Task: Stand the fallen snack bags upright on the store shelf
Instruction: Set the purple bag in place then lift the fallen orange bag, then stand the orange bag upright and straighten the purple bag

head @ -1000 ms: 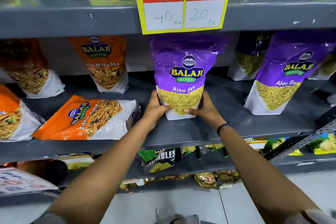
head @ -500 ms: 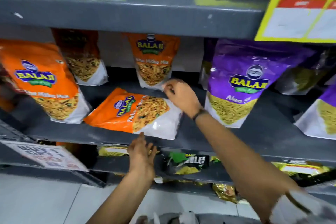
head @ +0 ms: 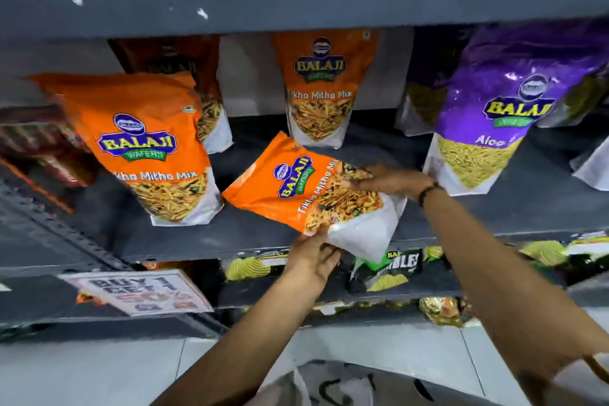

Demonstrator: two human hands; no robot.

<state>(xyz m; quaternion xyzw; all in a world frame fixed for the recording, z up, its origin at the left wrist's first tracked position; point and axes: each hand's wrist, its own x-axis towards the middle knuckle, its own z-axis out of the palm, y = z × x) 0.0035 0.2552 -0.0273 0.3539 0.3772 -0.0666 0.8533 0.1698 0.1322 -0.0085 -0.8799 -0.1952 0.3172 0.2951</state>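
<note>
Both hands are on the fallen orange bag [head: 306,188], which lies tilted on the middle shelf [head: 211,241] with its white bottom hanging over the front edge. The left hand [head: 313,260] grips that bottom corner from below; the right hand [head: 385,180] presses on the upper edge of the bag, fingers curled over it. Judging by the slant, the bag is partly raised but not yet standing. To its left an orange bag [head: 148,148] stands upright, another orange bag [head: 319,89] stands behind it, and to its right a purple bag [head: 487,119] is upright too. So the bags around it look finished; this one is the only one in view left to stand.
</note>
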